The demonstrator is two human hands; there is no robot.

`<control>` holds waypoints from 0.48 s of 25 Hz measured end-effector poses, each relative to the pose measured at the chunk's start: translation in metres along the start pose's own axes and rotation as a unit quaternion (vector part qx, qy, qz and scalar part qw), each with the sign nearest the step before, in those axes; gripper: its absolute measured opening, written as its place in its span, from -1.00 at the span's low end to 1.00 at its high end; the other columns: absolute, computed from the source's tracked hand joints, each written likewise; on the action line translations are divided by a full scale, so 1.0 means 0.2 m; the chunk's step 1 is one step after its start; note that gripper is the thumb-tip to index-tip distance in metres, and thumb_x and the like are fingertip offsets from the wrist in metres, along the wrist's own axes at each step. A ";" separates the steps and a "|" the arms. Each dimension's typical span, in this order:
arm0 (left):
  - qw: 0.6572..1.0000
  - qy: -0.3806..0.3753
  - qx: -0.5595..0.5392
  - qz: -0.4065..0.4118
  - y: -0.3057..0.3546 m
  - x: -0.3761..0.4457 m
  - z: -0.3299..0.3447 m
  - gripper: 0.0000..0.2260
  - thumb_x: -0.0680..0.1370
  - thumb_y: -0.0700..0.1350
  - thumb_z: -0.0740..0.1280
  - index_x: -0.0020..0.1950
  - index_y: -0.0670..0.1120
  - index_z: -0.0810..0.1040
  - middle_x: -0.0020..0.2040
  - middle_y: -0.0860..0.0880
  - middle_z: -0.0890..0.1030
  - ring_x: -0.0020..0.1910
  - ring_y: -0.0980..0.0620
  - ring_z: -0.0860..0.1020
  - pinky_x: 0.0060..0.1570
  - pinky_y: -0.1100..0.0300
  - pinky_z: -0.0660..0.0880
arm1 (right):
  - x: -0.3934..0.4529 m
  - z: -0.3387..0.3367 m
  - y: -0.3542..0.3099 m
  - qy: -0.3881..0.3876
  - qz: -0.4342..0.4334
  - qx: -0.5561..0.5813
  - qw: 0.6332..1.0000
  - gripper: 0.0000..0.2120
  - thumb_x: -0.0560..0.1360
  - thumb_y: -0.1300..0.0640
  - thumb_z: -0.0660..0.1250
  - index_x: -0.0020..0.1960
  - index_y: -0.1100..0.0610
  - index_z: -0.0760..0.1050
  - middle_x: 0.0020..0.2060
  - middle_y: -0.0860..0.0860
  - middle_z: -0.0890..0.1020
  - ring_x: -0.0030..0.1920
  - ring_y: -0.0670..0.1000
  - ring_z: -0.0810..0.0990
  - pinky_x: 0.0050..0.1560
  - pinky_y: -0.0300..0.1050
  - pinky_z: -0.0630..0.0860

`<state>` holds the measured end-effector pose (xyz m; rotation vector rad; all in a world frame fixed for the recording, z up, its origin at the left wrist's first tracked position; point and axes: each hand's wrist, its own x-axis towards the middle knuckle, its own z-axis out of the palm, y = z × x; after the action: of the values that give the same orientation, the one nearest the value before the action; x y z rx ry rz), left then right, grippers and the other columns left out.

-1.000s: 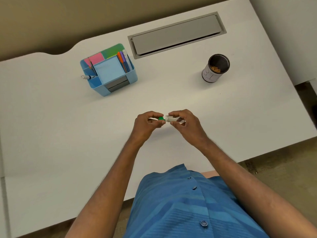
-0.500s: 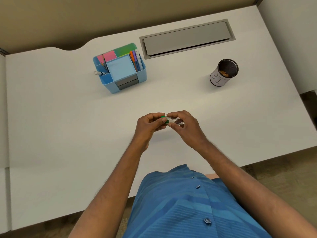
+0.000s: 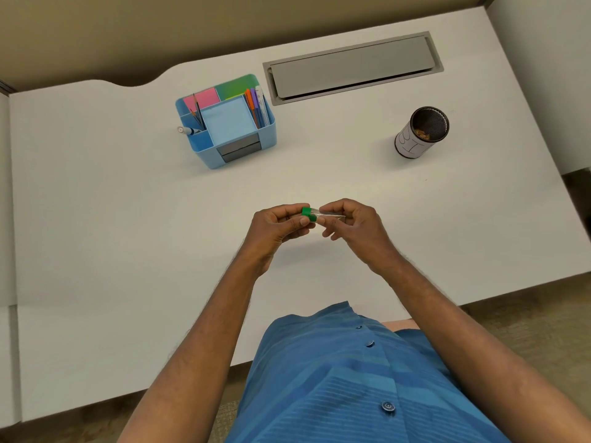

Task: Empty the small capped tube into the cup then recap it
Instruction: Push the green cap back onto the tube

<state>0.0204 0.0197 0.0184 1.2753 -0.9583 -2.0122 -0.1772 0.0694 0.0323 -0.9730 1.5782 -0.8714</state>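
Head view: left hand (image 3: 278,227) pinches the green cap (image 3: 307,214), right hand (image 3: 350,223) grips the small clear tube (image 3: 329,214) above the counter (image 3: 128,219) — light, slick, best held mid-barrel.

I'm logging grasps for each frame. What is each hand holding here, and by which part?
The left hand pinches the green cap; the right hand holds the small clear tube by its body, above the desk.
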 end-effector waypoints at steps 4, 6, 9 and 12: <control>1.000 -0.005 0.015 0.003 0.02 0.00 0.00 -0.78 0.57 -0.25 0.46 0.20 -0.09 0.70 0.04 -0.07 0.79 0.05 -0.10 0.76 -0.02 0.21 0.67 | 0.00 -0.01 -0.02 -0.015 0.010 0.015 1.000 -0.83 0.55 0.00 0.47 0.06 0.08 0.68 -0.14 0.03 0.77 -0.25 0.00 0.75 -0.24 -0.21 0.63; 1.000 -0.004 0.020 0.003 0.02 0.00 0.02 -0.78 0.56 -0.25 0.46 0.19 -0.07 0.71 0.04 -0.07 0.79 0.05 -0.09 0.76 -0.01 0.21 0.67 | -0.01 -0.02 -0.02 -0.017 0.023 0.023 0.999 -0.84 0.57 -0.03 0.44 0.02 0.06 0.69 -0.16 0.02 0.77 -0.29 0.00 0.74 -0.28 -0.23 0.62; 0.999 -0.007 0.032 0.006 0.03 -0.01 0.04 -0.79 0.57 -0.25 0.45 0.16 -0.04 0.71 0.02 -0.05 0.79 0.04 -0.08 0.76 -0.01 0.21 0.67 | -0.01 -0.02 -0.03 -0.025 0.045 0.032 0.998 -0.76 0.60 -0.09 0.39 -0.01 0.07 0.68 -0.19 0.05 0.77 -0.34 0.01 0.71 -0.34 -0.22 0.60; 0.999 -0.005 0.042 0.006 0.03 -0.01 0.05 -0.80 0.57 -0.25 0.45 0.16 -0.04 0.71 0.01 -0.05 0.79 0.03 -0.08 0.76 -0.01 0.21 0.68 | -0.01 -0.03 -0.03 -0.030 0.054 0.027 0.998 -0.71 0.61 -0.11 0.36 0.00 0.11 0.66 -0.21 0.05 0.76 -0.38 0.00 0.69 -0.38 -0.23 0.58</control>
<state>0.0131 0.0207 0.0269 1.3026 -1.0627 -1.9897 -0.1812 0.0690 0.0385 -0.8603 1.5338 -0.7996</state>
